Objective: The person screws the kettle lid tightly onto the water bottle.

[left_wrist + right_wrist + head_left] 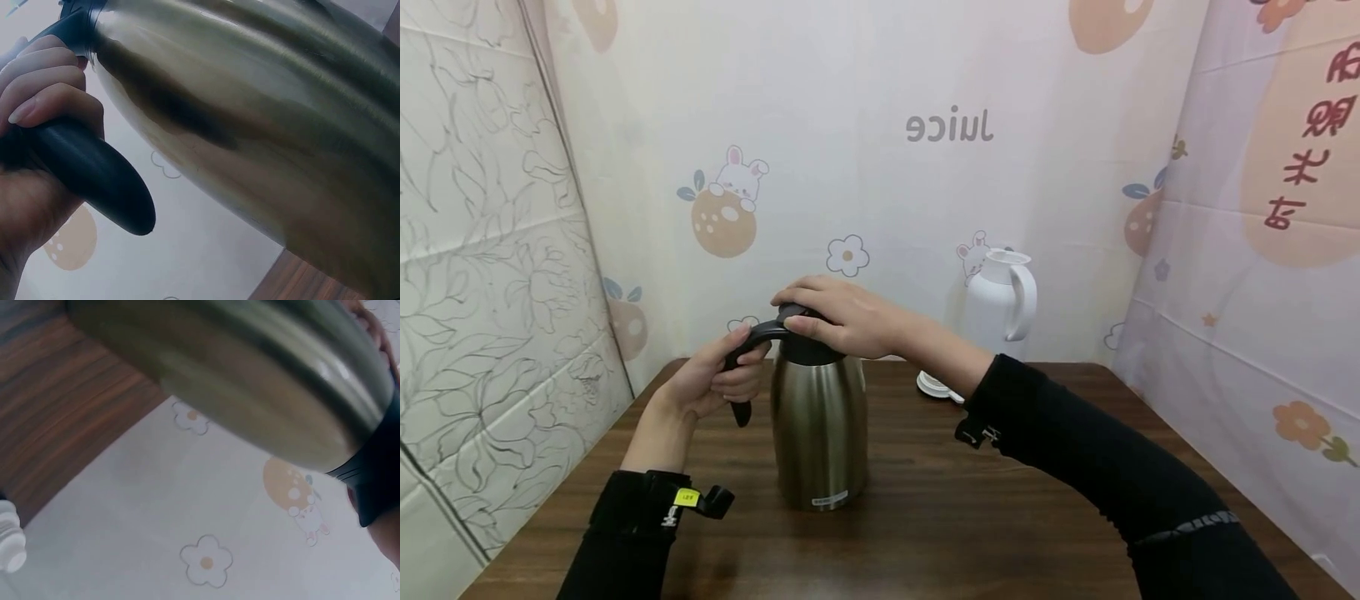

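A gold-toned metal thermos jug (820,425) stands upright on the table, a small white label near its base. My left hand (718,375) grips its black handle (741,412), with the fingers wrapped round it; the handle's lower end (119,187) sticks out below them in the left wrist view. Over the black lid (811,348) lies my right hand (846,317), fingers across the top and thumb on the near side. Much of the lid is hidden under that hand. In the right wrist view the jug's body (250,381) runs up to the black collar (375,462).
A white jug (988,304) with its handle to the right stands at the back right of the brown wooden table (925,517). A white lid-like part (934,384) lies before it, near my right forearm. Printed cloth walls (850,192) enclose the back and sides.
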Tool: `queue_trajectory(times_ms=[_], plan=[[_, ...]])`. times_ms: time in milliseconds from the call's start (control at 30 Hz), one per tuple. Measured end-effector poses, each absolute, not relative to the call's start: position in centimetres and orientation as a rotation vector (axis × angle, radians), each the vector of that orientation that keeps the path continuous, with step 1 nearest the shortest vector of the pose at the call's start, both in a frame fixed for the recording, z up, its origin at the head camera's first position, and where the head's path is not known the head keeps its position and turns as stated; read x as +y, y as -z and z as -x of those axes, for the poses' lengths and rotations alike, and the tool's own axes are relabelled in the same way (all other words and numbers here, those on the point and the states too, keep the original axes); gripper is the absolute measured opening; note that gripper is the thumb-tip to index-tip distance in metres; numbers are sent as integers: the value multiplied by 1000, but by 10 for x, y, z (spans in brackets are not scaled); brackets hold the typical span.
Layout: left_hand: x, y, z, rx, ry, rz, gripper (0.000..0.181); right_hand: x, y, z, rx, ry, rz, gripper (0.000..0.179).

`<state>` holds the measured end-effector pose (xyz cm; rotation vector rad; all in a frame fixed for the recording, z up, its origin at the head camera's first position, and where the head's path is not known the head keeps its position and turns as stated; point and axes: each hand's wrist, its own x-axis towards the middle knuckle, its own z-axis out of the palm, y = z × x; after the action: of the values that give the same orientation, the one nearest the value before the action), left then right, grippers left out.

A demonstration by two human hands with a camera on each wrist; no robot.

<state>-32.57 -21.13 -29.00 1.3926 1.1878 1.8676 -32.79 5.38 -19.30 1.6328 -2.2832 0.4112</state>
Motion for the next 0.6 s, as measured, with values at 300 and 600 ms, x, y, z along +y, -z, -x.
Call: queue_trajectory(times_ms=[300,600], plan=[[-212,290,320,1256,-1918,-1358,47,49,188,318,-2370,-355,-1557,42],[-213,292,317,1331,-1961,-1307,48,39,189,302,-2510,-283,-1331,42]])
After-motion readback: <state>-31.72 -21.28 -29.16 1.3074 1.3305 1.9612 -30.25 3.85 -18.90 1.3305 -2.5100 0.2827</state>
